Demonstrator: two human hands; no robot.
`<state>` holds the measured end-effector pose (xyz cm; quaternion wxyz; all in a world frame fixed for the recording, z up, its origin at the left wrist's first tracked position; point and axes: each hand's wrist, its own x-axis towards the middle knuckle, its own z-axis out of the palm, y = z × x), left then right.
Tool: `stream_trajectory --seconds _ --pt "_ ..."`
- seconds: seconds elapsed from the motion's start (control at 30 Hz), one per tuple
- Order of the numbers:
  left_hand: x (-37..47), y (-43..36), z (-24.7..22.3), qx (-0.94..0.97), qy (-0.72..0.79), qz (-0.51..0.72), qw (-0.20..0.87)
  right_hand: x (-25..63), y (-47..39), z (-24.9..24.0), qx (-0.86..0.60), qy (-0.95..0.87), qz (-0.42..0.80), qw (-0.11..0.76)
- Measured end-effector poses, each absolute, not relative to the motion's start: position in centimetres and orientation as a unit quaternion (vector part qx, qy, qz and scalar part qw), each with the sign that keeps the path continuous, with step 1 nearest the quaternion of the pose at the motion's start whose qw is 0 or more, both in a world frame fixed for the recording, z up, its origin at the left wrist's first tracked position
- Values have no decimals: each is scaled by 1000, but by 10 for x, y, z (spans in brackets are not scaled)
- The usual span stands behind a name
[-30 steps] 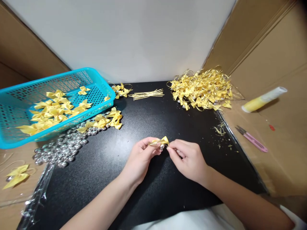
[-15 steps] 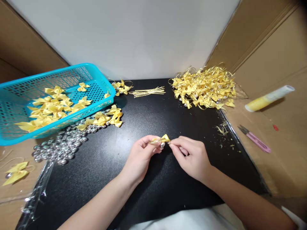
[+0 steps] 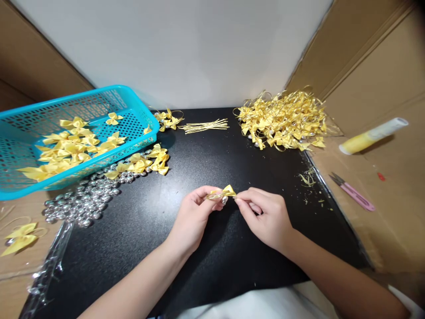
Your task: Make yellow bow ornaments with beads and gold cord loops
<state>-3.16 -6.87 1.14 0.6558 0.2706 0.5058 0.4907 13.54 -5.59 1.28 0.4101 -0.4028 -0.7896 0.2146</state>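
Note:
Over the middle of the black tabletop (image 3: pixel 212 164), my left hand (image 3: pixel 199 210) pinches a small yellow ribbon bow (image 3: pixel 229 191) between thumb and fingers. Just under the bow hangs a silver bell or bead (image 3: pixel 225 200), partly covered by my fingertips. Gold cord shows along the bow by my left thumb. My right hand (image 3: pixel 264 212) is closed, its thumb and forefinger pinched at the bow's right end. What exactly sits between those fingertips is too small to make out.
On the left, a blue basket (image 3: pixel 139 95) contains several yellow bows, beside silver beads (image 3: pixel 86 199). Gold twisted ties (image 3: pixel 206 126) lie at the back, with a heap of finished bows (image 3: pixel 285 119) right of them. Pink snips (image 3: pixel 357 197) and a yellow-white roll (image 3: pixel 372 136) lie on cardboard.
Both hands stay almost in place on the bow. The whole view has shifted very slightly.

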Motion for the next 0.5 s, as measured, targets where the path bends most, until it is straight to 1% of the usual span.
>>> stream_trajectory --seconds 0.5 --pt "-31 -68 12 290 517 477 648 137 -54 11 -388 -798 227 402"
